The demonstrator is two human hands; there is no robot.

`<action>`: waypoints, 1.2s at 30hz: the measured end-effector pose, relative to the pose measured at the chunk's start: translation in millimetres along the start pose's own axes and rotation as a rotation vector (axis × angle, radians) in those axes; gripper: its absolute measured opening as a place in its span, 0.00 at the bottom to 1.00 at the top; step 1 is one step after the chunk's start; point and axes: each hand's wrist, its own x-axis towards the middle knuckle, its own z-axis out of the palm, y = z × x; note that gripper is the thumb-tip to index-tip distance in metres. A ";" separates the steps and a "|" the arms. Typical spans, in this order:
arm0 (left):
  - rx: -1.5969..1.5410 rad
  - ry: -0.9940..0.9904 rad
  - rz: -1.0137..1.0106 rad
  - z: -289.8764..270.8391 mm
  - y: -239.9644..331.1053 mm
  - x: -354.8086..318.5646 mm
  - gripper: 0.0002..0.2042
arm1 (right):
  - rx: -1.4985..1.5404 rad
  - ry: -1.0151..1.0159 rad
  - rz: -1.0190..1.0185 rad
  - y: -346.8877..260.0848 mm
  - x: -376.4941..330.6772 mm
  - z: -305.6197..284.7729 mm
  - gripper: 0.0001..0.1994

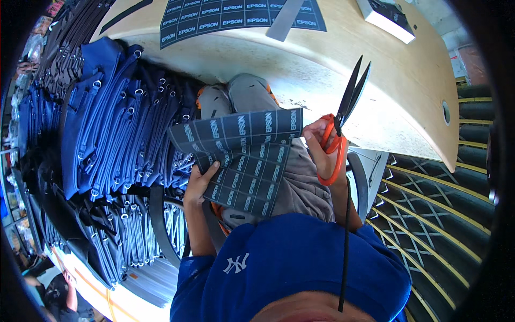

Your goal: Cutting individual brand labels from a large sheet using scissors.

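Label sheets (241, 155) — two dark gridded pieces — lay over the person's lap, below the table (332, 75) edge. The left hand (201, 180) pinched the lower sheet's corner, keeping it taut. The right hand (322, 145) gripped orange-handled scissors (340, 123), blades parted and pointing up, clear of the sheets — hands apart. Blue bags (115, 129) were stacked at left; no container showed its contents.
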 end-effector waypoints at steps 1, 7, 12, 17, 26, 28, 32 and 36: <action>-0.040 0.041 -0.068 -1.8 -6.0 1.0 0.11 | -0.069 -0.016 -0.021 1.4 -0.3 -0.6 0.02; -0.459 0.345 -0.116 13.7 -20.0 6.5 0.12 | -0.206 -0.102 0.014 3.6 -8.2 0.1 0.06; -0.885 0.237 0.091 20.8 -52.2 14.4 0.12 | -0.044 -0.242 0.111 17.3 -20.2 2.6 0.12; -1.230 0.167 -0.041 83.7 -32.2 2.8 0.10 | -0.164 -0.367 0.245 39.6 -34.3 13.6 0.16; -1.150 -0.167 -0.011 102.9 -49.0 -17.2 0.10 | -0.013 -0.253 0.334 40.3 -28.9 54.1 0.14; -1.158 -0.238 0.021 95.8 -61.8 -17.6 0.11 | -0.006 -0.231 0.324 38.5 -21.5 63.7 0.14; -1.117 -0.224 -0.002 98.0 -49.5 -28.4 0.11 | 0.166 -0.299 0.253 42.2 -8.4 72.5 0.14; -0.984 -0.137 -0.009 95.5 -58.5 -28.8 0.15 | -0.068 -0.404 0.227 25.4 -5.5 82.0 0.13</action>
